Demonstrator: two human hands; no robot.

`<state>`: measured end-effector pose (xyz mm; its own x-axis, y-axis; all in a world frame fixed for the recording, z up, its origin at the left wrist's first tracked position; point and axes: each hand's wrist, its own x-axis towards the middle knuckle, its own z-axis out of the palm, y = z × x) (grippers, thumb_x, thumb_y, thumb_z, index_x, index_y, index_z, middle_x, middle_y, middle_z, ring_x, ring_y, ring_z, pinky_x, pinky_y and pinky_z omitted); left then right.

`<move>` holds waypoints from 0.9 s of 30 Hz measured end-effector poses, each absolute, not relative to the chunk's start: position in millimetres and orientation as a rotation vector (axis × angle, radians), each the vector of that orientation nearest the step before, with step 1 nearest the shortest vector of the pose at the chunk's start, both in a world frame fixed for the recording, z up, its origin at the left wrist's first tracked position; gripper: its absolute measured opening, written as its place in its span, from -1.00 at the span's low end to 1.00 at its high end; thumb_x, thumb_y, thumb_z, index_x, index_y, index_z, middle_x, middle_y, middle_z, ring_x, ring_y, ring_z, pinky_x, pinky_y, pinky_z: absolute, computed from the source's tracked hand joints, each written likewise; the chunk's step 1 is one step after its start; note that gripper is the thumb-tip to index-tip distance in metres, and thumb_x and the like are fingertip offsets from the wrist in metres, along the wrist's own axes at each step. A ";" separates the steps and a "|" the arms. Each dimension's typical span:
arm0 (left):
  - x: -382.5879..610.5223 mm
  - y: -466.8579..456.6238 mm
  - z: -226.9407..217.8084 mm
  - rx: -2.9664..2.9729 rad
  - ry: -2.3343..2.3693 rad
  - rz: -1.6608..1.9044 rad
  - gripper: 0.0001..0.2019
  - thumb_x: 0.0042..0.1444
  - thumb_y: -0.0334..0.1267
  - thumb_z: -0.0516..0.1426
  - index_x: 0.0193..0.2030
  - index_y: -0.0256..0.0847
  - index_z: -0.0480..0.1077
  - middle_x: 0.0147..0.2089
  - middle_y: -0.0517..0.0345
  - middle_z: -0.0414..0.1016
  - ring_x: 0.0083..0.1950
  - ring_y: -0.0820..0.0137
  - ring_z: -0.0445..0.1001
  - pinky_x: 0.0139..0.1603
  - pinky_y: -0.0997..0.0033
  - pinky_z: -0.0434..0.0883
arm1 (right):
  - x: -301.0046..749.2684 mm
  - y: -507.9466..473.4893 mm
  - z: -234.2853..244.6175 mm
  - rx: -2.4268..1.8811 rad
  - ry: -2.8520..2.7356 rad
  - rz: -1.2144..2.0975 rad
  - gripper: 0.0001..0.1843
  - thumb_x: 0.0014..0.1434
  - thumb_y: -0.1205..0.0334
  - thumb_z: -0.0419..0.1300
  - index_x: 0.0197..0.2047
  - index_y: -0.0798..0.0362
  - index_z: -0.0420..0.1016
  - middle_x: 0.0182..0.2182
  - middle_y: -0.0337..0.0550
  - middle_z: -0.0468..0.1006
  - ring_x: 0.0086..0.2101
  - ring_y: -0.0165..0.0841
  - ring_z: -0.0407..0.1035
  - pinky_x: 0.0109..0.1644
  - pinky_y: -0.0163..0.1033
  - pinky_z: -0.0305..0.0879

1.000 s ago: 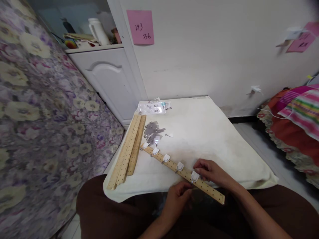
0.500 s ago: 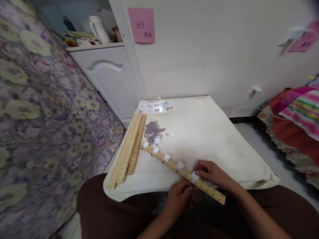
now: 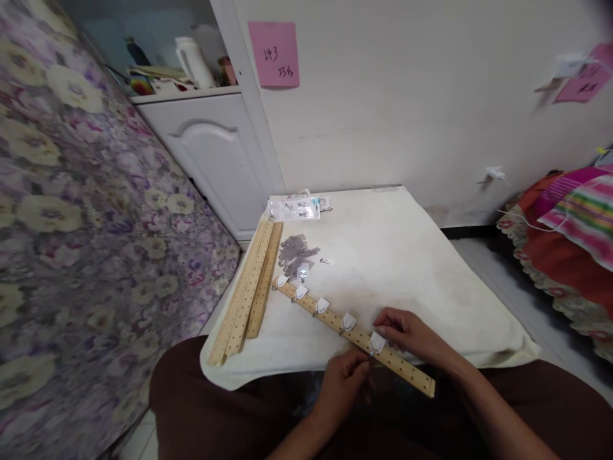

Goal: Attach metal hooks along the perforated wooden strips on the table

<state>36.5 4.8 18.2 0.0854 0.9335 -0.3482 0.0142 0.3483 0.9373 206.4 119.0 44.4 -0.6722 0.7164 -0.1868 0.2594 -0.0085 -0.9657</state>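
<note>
A long perforated wooden strip (image 3: 330, 321) lies slanted across the near edge of a white-covered table (image 3: 407, 255), with several white hooks fixed along it. My right hand (image 3: 409, 335) rests on the strip, fingers pinched on the nearest white hook (image 3: 376, 344). My left hand (image 3: 343, 382) sits just below the strip's edge, fingers curled up against its near side under that hook.
Two more wooden strips (image 3: 249, 287) lie side by side at the table's left edge. A pile of grey hook pieces (image 3: 294, 250) and a clear packet (image 3: 293, 208) sit behind. A floral mattress (image 3: 71, 223) stands at left, a white cabinet (image 3: 211, 153) behind, colourful bedding (image 3: 569, 230) at right.
Almost nothing has moved. Both hands stay at the nearest hook on the strip; the view has shifted slightly.
</note>
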 end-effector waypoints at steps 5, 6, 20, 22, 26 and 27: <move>12.1 -2.2 29.8 1.081 1.382 0.787 -0.67 0.13 0.03 0.03 -0.40 -0.22 0.30 -0.62 0.31 0.31 -0.69 0.55 0.17 -0.66 0.56 0.06 | 209.4 128.7 36.0 -1.067 -1.841 1.622 -0.82 0.15 0.11 0.14 -0.31 0.06 0.39 -0.55 -0.33 0.31 -0.57 -0.48 0.22 -0.50 -0.35 0.13; 4.2 -3.6 33.6 1.127 1.421 0.783 -0.67 0.15 0.01 0.02 -0.43 -0.21 0.29 -0.63 0.33 0.27 -0.67 0.56 0.14 -0.64 0.55 0.05 | 209.2 133.0 33.9 -1.083 -1.825 1.601 -0.82 0.14 0.11 0.14 -0.30 0.06 0.38 -0.55 -0.33 0.31 -0.57 -0.48 0.22 -0.50 -0.35 0.14; -44.5 -2.3 38.0 1.499 1.590 0.753 -0.73 0.19 -0.16 -0.01 -0.49 -0.22 0.26 -0.57 0.31 0.16 -0.49 0.51 0.14 -0.47 0.52 0.04 | 86.9 234.8 27.9 -1.198 -2.061 1.087 -0.68 0.03 0.18 0.20 -0.11 0.05 0.45 -0.47 -0.29 0.42 -0.43 -0.40 0.29 -0.31 -0.28 0.20; -46.6 -1.0 34.4 1.480 1.585 0.750 -0.73 0.18 -0.15 -0.01 -0.49 -0.22 0.27 -0.56 0.31 0.18 -0.49 0.51 0.15 -0.48 0.51 0.04 | 70.2 242.0 27.0 -1.220 -2.093 1.012 -0.66 -0.02 0.23 0.24 -0.11 0.02 0.47 -0.43 -0.27 0.43 -0.39 -0.38 0.29 -0.26 -0.27 0.17; -51.4 -0.1 27.1 1.503 1.560 0.777 -0.73 0.18 -0.14 0.00 -0.48 -0.22 0.28 -0.54 0.29 0.20 -0.46 0.50 0.17 -0.46 0.51 0.04 | 54.2 246.3 23.3 -1.267 -2.095 0.935 -0.76 -0.05 0.30 0.26 -0.23 0.00 0.50 -0.39 -0.24 0.40 -0.37 -0.37 0.27 -0.25 -0.26 0.14; -52.2 -0.2 25.9 1.511 1.559 0.776 -0.73 0.17 -0.14 0.00 -0.48 -0.22 0.28 -0.54 0.29 0.21 -0.46 0.50 0.17 -0.46 0.50 0.04 | 53.4 246.0 22.2 -1.273 -2.081 0.930 -0.78 -0.06 0.30 0.26 -0.26 0.01 0.50 -0.37 -0.23 0.39 -0.36 -0.37 0.27 -0.24 -0.26 0.15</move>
<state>-52.2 -0.2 25.9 0.0475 0.9899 -0.1336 0.4904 0.0934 0.8665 53.4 246.0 22.2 -0.4196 0.9042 0.0802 0.5435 0.3210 -0.7756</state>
